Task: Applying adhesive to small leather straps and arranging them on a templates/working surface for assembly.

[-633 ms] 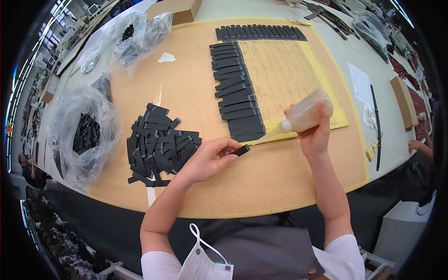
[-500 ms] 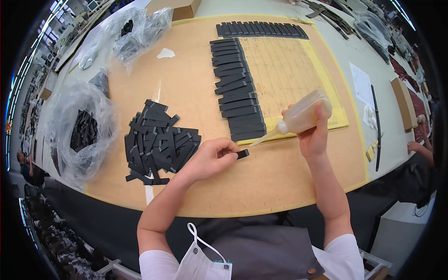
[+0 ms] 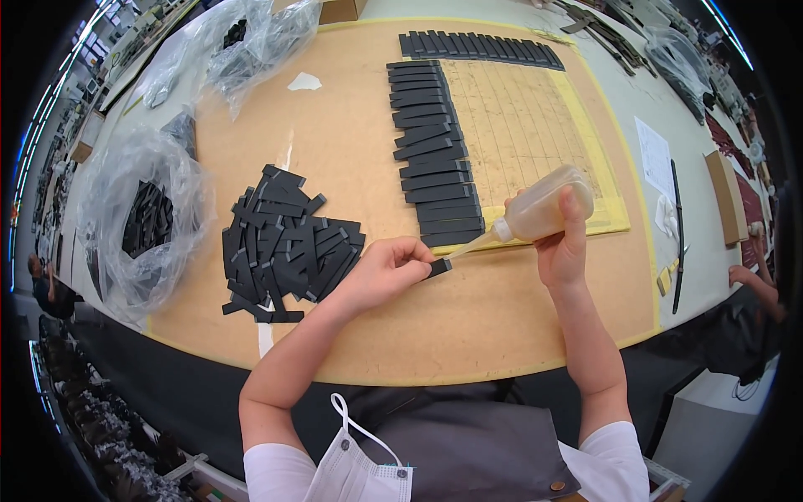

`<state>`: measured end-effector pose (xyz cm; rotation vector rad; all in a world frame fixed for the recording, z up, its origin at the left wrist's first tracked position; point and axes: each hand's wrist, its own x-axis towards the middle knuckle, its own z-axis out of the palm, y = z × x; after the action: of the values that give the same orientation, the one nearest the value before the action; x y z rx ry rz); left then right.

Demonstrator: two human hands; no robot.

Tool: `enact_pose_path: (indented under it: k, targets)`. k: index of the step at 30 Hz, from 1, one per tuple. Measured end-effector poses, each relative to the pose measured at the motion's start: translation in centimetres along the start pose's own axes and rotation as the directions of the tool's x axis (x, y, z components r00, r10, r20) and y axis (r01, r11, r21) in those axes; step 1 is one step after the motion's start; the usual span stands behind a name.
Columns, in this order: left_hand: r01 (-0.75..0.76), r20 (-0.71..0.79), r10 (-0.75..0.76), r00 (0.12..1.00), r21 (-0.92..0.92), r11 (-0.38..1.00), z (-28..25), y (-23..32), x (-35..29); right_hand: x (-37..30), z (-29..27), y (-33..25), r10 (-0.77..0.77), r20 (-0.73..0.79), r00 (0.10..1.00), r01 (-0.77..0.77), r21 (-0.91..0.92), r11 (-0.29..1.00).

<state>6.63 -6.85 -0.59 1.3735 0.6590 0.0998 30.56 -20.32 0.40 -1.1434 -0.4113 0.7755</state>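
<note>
Between thumb and fingers of my left hand (image 3: 393, 266) is a small black strip (image 3: 439, 267), its end sticking out to the right. My right hand (image 3: 562, 243) is wrapped round a translucent squeeze bottle (image 3: 545, 205), tilted down to the left. Its thin nozzle (image 3: 473, 246) points at the strip's outer end; I cannot tell whether they touch. Just beyond, a column of overlapping black strips (image 3: 439, 171) lies along the left side of a yellow-edged board (image 3: 519, 125). A loose pile of black strips (image 3: 288, 234) is left of my left hand.
Another row of strips (image 3: 481, 48) runs along the board's far edge. Clear plastic bags (image 3: 180, 243) with black pieces lie at the left, near a white scrap (image 3: 304, 81). To the right are a paper sheet (image 3: 652, 155), a black rod (image 3: 677, 243) and a cardboard box (image 3: 726, 197). Another person's hand (image 3: 740, 274) shows far right.
The nozzle tip and the end of the held strip have come closer together. The whole view has shifted slightly; both hands keep their hold.
</note>
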Motion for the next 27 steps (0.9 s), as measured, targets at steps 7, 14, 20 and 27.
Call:
enact_pose_path:
  k: [7, 14, 20, 27]
  targets:
    - [-0.002, 0.007, 0.002, 1.000, -0.007, 1.000, 0.01, -0.18, 0.12, -0.05, -0.05, 0.16, 0.016, 0.010, 1.000, -0.016, 0.036, 0.999]
    - [-0.012, -0.004, 0.012, 1.000, -0.030, 0.999, -0.10, -0.27, 0.11, -0.20, -0.51, 0.21, 0.062, 0.035, 0.997, -0.063, 0.046, 0.997]
    - [0.017, 0.018, -0.016, 1.000, -0.032, 0.999, -0.24, -0.13, 0.07, 0.18, -0.30, 0.28, -0.008, -0.029, 1.000, 0.009, 0.015, 1.000]
    - [0.008, 0.025, -0.006, 1.000, -0.065, 0.998, -0.30, -0.46, 0.22, -0.05, -0.61, -0.22, 0.020, 0.025, 0.999, -0.019, -0.045, 0.999]
